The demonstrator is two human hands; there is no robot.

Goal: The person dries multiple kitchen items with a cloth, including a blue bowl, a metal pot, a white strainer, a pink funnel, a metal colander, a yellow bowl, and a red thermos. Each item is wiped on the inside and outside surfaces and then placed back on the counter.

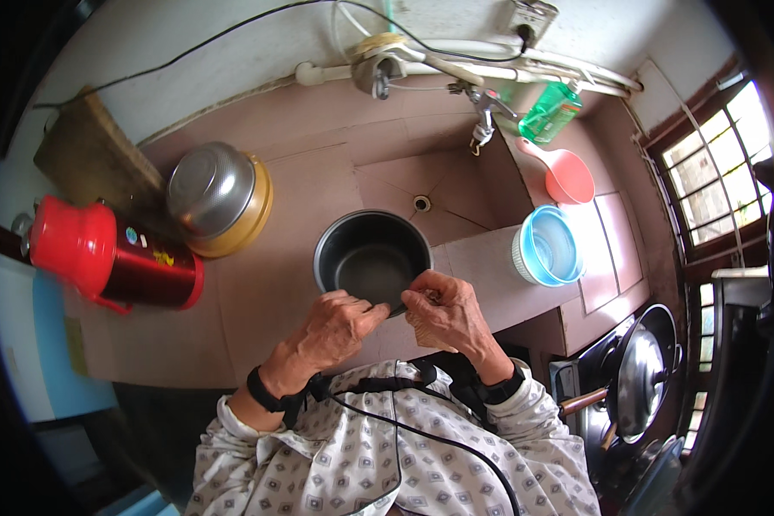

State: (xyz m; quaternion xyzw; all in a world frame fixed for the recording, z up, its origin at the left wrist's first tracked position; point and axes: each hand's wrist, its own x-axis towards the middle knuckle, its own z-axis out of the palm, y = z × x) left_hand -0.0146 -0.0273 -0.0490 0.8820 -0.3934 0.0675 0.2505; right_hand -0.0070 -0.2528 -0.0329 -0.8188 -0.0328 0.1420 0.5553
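Observation:
A dark inner cooking pot (373,258) with a pale metal rim stands on the tiled counter (277,284) before me, beside the sunken sink. At its near edge is my left hand (338,326), fingers bent and the index finger reaching along the rim; whether it grips the rim I cannot tell. My right hand (448,313) is closed on a beige, ribbed cloth-like item (429,335) at the pot's near right rim. Part of that item is hidden by the fingers. The dark inside of the pot shows no clear contents.
Left stand a red thermos flask (148,261) and a metal bowl (213,187) upside down on a yellow basin. The tiled sink (419,174) lies behind, below a tap (482,122). Right are a pink ladle (571,175), a blue basket (551,248), green bottle (550,113) and lidded wok (638,384).

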